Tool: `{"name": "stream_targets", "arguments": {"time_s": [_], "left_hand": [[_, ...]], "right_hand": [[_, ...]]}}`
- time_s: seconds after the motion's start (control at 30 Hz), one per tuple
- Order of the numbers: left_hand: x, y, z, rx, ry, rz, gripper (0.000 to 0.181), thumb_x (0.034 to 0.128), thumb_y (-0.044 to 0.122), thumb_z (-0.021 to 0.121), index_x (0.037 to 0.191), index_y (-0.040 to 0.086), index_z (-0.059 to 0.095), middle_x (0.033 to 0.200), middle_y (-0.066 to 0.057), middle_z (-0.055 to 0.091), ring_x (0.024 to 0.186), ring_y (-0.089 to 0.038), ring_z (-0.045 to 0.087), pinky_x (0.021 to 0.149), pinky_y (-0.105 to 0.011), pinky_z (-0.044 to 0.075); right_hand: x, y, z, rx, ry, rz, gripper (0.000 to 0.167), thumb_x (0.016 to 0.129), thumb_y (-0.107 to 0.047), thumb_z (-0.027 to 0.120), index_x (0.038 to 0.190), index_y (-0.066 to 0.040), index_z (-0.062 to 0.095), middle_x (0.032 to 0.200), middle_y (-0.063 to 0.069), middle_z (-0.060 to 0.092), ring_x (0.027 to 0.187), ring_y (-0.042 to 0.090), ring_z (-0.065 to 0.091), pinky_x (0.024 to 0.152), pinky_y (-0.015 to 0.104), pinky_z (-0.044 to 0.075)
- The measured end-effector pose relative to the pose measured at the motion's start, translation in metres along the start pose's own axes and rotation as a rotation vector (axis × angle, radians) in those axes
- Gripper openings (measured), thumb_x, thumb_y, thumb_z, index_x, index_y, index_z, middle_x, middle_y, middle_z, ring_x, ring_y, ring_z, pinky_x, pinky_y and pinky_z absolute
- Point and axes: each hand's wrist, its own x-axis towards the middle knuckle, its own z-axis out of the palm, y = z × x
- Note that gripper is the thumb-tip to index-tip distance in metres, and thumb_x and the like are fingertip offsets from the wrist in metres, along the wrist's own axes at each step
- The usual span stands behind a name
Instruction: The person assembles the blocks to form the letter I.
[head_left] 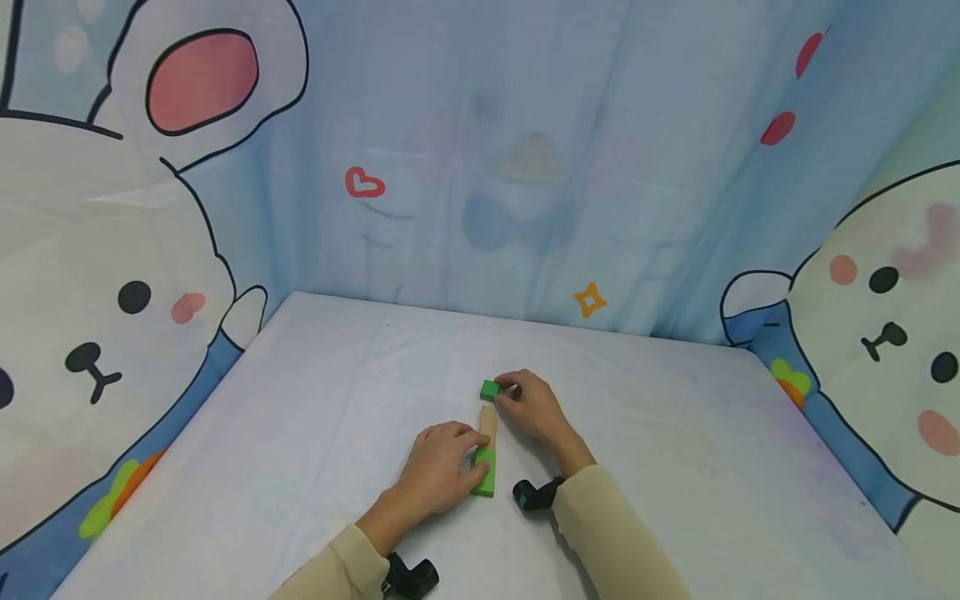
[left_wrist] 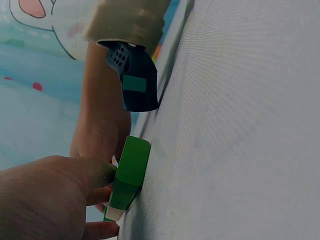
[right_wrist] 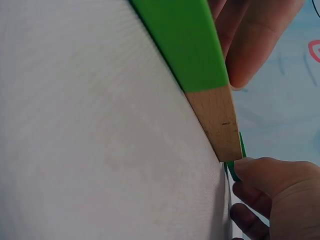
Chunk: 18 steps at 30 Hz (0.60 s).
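Observation:
A flat green block (head_left: 485, 483) and a bare-wood block (head_left: 487, 423) lie end to end in a line on the white cloth. From the left side, my left hand (head_left: 438, 468) rests its thumb and fingers on the green block, near where it meets the wooden one. The right wrist view shows no finger on the right face of the green block (right_wrist: 192, 47). Just beyond the wooden block (right_wrist: 220, 122), my right hand (head_left: 534, 410) pinches a small green block (head_left: 489, 390) between thumb and fingers. That small block is mostly hidden in both wrist views.
White cloth (head_left: 300, 433) covers the table, whose far edge meets a blue curtain (head_left: 450, 150) printed with cartoon animals. A black wrist camera (head_left: 534, 497) is strapped to the right wrist, and another camera (head_left: 414, 577) to the left, both close above the cloth.

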Motion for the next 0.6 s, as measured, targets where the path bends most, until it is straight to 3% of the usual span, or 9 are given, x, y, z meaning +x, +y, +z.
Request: {"name": "stream_targets", "arguments": {"time_s": [0.6], "left_hand": [[-0.0004, 0.0008, -0.0009, 0.005, 0.002, 0.005, 0.032, 0.0984, 0.031, 0.066, 0.127, 0.017, 0.072, 0.127, -0.005, 0.068, 0.125, -0.029, 0.061, 0.108, -0.054, 0.046]], "right_hand": [[0.0021, -0.0047, -0.0002, -0.079, -0.037, 0.004, 0.036, 0.095, -0.014, 0.069, 0.13, -0.008, 0.07, 0.12, 0.01, 0.069, 0.105, 0.024, 0.064, 0.093, 0.044, 0.055]]}}
